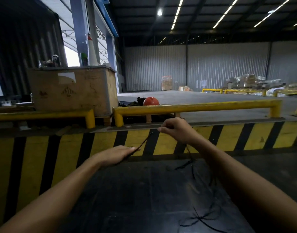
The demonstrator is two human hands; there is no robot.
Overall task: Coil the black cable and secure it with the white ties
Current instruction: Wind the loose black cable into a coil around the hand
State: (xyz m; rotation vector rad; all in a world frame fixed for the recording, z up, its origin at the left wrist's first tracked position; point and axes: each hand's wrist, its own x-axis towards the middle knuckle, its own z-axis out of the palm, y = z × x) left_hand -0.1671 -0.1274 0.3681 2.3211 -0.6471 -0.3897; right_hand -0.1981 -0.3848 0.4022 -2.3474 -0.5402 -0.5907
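A thin black cable point(145, 140) runs taut from my left hand point(116, 154) up toward my right hand point(175, 130). My left hand lies low over the dark surface with its fingers closed along the cable. Higher and to the right, my right hand pinches the cable between thumb and fingers in front of the striped barrier. More black cable point(190, 158) hangs from below the right hand and trails onto the dark surface. Loose black strands point(199, 217) lie near the bottom. No white ties are visible.
A dark flat surface point(144, 190) lies under my arms. Behind it stands a yellow-and-black striped barrier point(253, 137) with yellow rails point(194, 106). A wooden crate point(72, 89) stands at the left, an orange helmet point(150, 101) behind the rail.
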